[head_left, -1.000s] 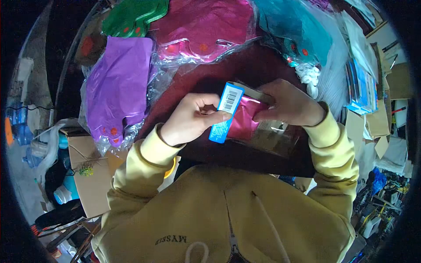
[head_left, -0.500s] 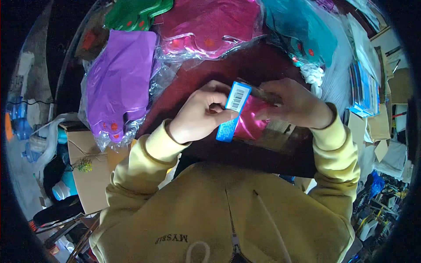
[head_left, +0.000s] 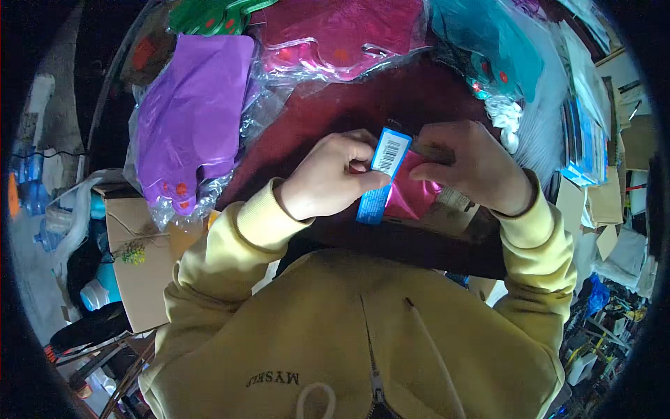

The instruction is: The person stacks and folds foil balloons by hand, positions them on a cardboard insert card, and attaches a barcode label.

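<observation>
My left hand (head_left: 331,174) pinches a blue card (head_left: 391,153) with a white barcode label, its thumb across the card's front. The card is tilted, its top leaning right. Just right of it lies a folded piece of shiny pink foil (head_left: 412,195), which seems to sit in a clear plastic packet. My right hand (head_left: 471,167) is closed at the upper right of the pink foil, thumb and curled fingers together. What exactly its fingertips grip is partly hidden. A brownish see-through part of the packet (head_left: 453,213) shows below my right hand.
On the dark red table surface (head_left: 328,105) lie a purple foil stack (head_left: 192,105), a pink one (head_left: 335,28), a teal one (head_left: 488,42) and a green one (head_left: 209,14), in clear plastic. Blue-edged packs (head_left: 583,146) stand right; a cardboard box (head_left: 139,272) stands left.
Both hands and the blue card have shifted slightly right in view. The right thumb now shows more clearly against the pink foil. The grip on the card is the same.
</observation>
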A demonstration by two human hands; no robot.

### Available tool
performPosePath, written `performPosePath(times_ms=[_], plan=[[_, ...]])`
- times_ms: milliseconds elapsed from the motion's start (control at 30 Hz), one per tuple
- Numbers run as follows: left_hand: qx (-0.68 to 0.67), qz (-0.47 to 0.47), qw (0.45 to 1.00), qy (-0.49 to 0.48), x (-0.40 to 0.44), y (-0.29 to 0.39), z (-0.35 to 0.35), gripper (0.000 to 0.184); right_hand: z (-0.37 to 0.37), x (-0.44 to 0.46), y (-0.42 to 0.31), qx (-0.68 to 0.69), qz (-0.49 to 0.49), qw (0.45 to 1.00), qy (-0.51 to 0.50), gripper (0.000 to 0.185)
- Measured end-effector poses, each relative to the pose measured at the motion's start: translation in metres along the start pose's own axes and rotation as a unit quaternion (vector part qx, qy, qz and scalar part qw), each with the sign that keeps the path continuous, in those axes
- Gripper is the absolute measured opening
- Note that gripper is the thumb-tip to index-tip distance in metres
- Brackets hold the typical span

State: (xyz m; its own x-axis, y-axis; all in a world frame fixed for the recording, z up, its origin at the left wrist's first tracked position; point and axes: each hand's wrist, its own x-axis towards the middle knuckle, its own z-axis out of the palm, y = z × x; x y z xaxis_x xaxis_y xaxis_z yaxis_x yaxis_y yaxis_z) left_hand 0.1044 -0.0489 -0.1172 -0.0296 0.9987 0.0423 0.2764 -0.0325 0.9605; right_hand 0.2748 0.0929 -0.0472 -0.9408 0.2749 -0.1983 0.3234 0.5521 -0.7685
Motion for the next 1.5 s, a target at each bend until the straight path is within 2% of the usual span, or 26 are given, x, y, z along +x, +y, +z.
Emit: performPosePath(times_ms=[167,233,333,433,467,533,667,733,800,933,967,1000,1067,1133,1233,1267,1333,1433,1500], plan=[[-0.025,-0.009,1.0,0.004,0.001,0.002,0.005,0.016,-0.001,0.001,-0.003,-0.015,0.035,0.999,-0.004,0.025],[-0.018,-0.046,0.999,-0.005,0.002,0.007,0.004,0.016,-0.002,0.0,-0.003,-0.039,0.037,0.998,-0.013,0.025],[-0.045,-0.074,0.996,0.014,0.002,0.008,0.003,0.018,0.0,-0.006,0.001,-0.03,-0.013,0.999,0.02,0.023],[0.002,-0.027,1.0,0.003,0.004,-0.002,0.004,0.024,0.005,-0.01,0.005,-0.004,-0.025,0.998,0.06,0.023],[0.002,-0.028,1.0,0.003,0.005,-0.002,0.003,0.024,0.004,-0.011,0.001,-0.01,0.006,0.999,0.05,0.023],[0.082,-0.032,0.995,-0.05,0.006,0.003,0.0,0.015,0.003,-0.011,-0.003,-0.014,0.039,0.998,0.041,0.023],[0.076,-0.027,0.996,-0.049,0.006,0.006,0.005,0.017,0.002,-0.007,0.003,-0.061,0.002,0.998,0.022,0.02],[0.021,-0.021,1.0,-0.009,0.007,0.002,0.01,0.026,0.0,-0.004,0.007,-0.064,-0.009,0.998,0.022,0.019],[0.023,-0.002,1.0,-0.003,0.007,0.005,0.011,0.024,-0.004,-0.001,0.008,-0.002,0.02,0.999,-0.037,0.018],[0.013,0.052,0.998,0.044,0.009,0.006,0.015,0.017,-0.006,0.004,0.013,0.083,0.048,0.994,-0.053,0.016],[0.013,0.052,0.998,0.044,0.009,0.005,0.014,0.017,-0.003,0.005,0.016,0.098,0.018,0.994,-0.041,0.015],[0.017,0.034,0.999,0.039,0.007,0.004,0.013,0.017,-0.001,0.006,0.018,0.113,-0.011,0.993,-0.028,0.014],[0.023,0.017,0.999,0.033,0.005,0.008,0.01,0.017,-0.003,0.004,0.009,0.098,0.001,0.995,-0.009,0.014],[-0.06,-0.099,0.993,0.018,0.004,0.018,0.005,0.016,-0.003,0.0,0.001,0.083,0.012,0.996,0.008,0.014],[-0.005,-0.116,0.993,0.002,0.005,0.022,0.002,0.016,0.0,-0.002,0.0,0.04,0.032,0.999,0.014,0.013],[-0.005,-0.116,0.993,0.002,0.006,0.02,0.003,0.016,0.003,-0.002,0.007,0.065,0.011,0.997,0.029,0.012],[-0.028,-0.03,0.999,0.025,0.007,0.015,0.008,0.016,0.004,-0.002,0.011,0.09,-0.009,0.995,0.046,0.012],[-0.026,-0.043,0.999,0.016,0.007,0.013,0.008,0.017,-0.002,0.0,0.008,0.061,-0.03,0.997,0.042,0.012],[-0.028,-0.042,0.999,0.009,0.008,0.011,0.008,0.017,-0.006,0.001,0.004,0.103,0.024,0.994,-0.01,0.013]])
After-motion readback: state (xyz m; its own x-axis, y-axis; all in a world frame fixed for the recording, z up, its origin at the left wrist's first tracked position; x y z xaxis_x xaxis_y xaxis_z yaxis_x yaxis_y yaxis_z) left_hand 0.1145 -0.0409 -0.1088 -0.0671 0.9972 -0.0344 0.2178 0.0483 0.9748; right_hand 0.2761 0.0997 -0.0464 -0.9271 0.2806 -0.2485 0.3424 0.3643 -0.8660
